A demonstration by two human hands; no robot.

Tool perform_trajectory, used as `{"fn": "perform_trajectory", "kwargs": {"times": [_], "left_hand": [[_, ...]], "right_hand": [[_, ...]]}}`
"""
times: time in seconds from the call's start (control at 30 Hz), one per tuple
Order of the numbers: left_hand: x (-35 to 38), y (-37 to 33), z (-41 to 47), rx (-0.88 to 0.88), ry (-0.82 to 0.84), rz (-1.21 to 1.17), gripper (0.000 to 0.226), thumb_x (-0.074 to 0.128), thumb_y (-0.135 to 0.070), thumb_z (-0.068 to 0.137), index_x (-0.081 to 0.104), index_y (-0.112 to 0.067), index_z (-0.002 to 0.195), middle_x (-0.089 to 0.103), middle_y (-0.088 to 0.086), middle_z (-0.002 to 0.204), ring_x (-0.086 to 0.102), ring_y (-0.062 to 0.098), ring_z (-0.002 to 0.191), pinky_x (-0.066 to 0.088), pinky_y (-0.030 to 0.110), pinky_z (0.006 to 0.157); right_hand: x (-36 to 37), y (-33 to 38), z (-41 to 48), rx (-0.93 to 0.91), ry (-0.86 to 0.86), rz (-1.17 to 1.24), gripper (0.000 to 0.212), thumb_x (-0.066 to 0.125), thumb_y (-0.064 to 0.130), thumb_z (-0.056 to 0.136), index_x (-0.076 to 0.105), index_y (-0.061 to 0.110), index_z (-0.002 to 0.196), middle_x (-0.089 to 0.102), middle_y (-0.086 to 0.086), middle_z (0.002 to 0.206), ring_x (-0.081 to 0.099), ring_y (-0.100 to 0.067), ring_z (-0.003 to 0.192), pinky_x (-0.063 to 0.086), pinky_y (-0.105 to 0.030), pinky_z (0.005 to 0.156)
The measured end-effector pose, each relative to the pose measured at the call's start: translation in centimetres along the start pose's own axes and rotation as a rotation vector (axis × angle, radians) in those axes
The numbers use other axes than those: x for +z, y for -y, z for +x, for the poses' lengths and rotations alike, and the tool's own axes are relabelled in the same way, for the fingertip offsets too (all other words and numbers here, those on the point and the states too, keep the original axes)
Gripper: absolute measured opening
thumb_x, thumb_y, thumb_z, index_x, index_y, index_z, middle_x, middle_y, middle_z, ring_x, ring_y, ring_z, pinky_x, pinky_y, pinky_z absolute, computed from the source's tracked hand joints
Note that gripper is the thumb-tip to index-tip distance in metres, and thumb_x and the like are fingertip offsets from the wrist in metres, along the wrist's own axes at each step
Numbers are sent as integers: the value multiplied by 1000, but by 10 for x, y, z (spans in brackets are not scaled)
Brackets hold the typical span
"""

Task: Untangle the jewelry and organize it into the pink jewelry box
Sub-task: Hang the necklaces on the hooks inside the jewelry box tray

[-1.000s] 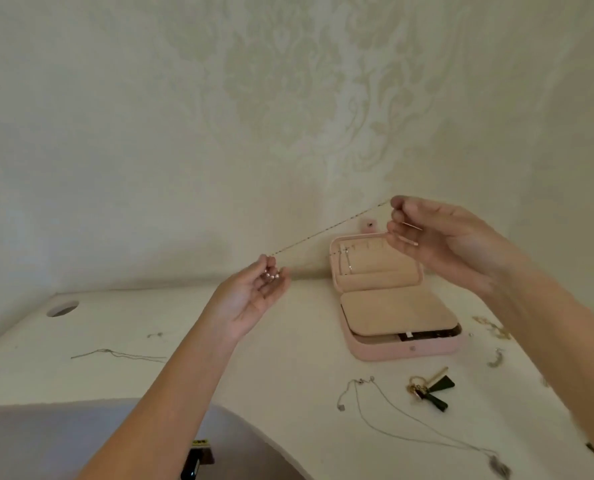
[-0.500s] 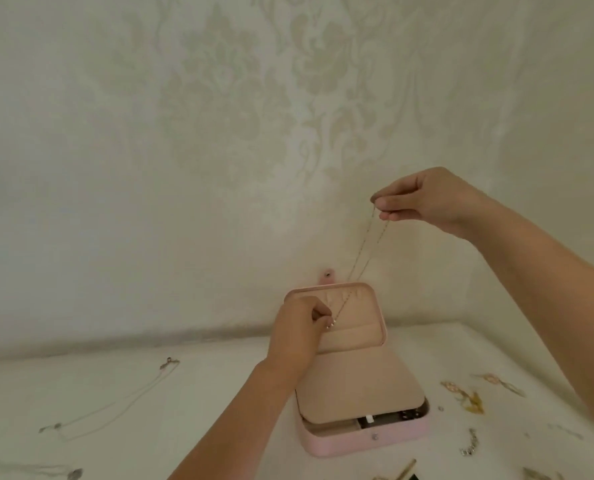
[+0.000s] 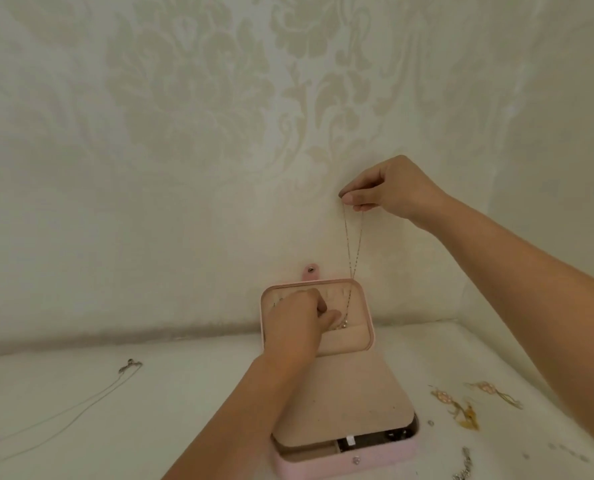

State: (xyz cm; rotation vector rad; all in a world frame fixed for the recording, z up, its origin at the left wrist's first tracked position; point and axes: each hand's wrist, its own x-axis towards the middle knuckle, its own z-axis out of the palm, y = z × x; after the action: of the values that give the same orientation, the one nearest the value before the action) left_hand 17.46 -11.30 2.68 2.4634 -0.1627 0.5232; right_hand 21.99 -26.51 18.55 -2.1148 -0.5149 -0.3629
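Far left on the white table [image 3: 184, 393]: a thin silver chain [image 3: 63, 410] lying loose, well apart from the box. Centre: the pink jewelry box [image 3: 344, 462] is open, its lid [image 3: 367, 306] upright against the patterned wall, and a beige flap [image 3: 351, 403] lies over most of the base, with a dark compartment showing at the front edge. The left hand [image 3: 295, 323] is inside the lid, fingers curled, fingertips right at the pearl pendant [image 3: 344, 325]. Can't tell if it actually pinches the pendant or just touches it. The necklace [image 3: 352, 244] hangs as a doubled strand from above down into the lid, pendant end low against the lid lining near its bottom pocket. The right hand [image 3: 392, 188] is raised above the box in front of the wall, thumb and index finger pinching the top of the necklace, other fingers curled in. Right of the box on the table: two gold earrings [image 3: 455, 407] near each other, and a sparkly bracelet [image 3: 465, 465] at the bottom edge.
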Motion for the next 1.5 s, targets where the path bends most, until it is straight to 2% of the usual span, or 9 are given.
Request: {"fn": "perform_trajectory", "kwargs": {"times": [0.1,0.27,0.53,0.63,0.73,0.8,0.97,1.27,1.5], "left_hand": [[-6,3,-4,-4,108,27,33,66,-43,83,65,-14,99,65,-2,94,59,15,93,45,28,84],[-7,2,-11,49,294,93,34,69,-41,80,64,-15,103,65,1,104,57,19,99,44,30,86],[3,-1,-14,136,173,216,19,64,-27,84,63,-12,97,65,5,102,57,23,96,41,31,79],[3,-3,-16,148,144,226,18,64,-27,84,64,-13,96,66,5,101,57,23,95,39,31,78],[2,-4,-19,161,116,209,17,66,-26,83,64,-13,95,66,5,100,57,23,95,38,32,79],[2,-4,-21,172,96,213,17,65,-25,84,65,-13,96,66,5,100,57,23,94,38,32,80],[5,-4,-25,196,42,258,18,62,-26,87,62,-13,99,64,5,104,55,24,96,35,33,82],[11,0,-27,232,-5,298,22,58,-28,89,59,-11,102,62,6,105,53,24,99,33,34,87],[13,3,-26,221,-6,275,22,59,-28,89,59,-11,102,62,6,106,52,25,100,33,34,87]], "right_hand": [[3,-1,-1,-20,22,-58,15,74,7,78,74,7,93,70,-4,79,63,-5,64,50,-6,63],[5,-7,-9,-38,37,-189,10,75,13,78,75,14,88,69,2,74,59,-2,62,43,-2,55],[13,-6,-18,-95,84,-270,12,72,13,81,75,17,92,66,9,81,59,1,74,44,-5,66],[20,-9,-23,-111,114,-320,13,72,10,80,76,16,92,62,14,76,57,2,71,41,-1,61],[26,-13,-27,-102,144,-322,13,73,7,78,76,13,90,64,4,71,58,-7,63,41,-3,54],[31,-15,-32,-103,139,-316,13,73,6,78,76,13,89,65,1,70,59,-11,63,45,-6,57],[39,-23,-46,-125,112,-344,11,75,3,75,74,9,84,64,5,67,55,-1,56,43,-6,54],[49,-50,-63,-269,39,-548,10,69,6,79,74,13,84,67,0,83,53,-11,71,36,-24,65],[59,-65,-68,-241,-15,-436,10,69,4,77,73,12,81,69,0,81,59,-15,73,48,-32,74]]}}
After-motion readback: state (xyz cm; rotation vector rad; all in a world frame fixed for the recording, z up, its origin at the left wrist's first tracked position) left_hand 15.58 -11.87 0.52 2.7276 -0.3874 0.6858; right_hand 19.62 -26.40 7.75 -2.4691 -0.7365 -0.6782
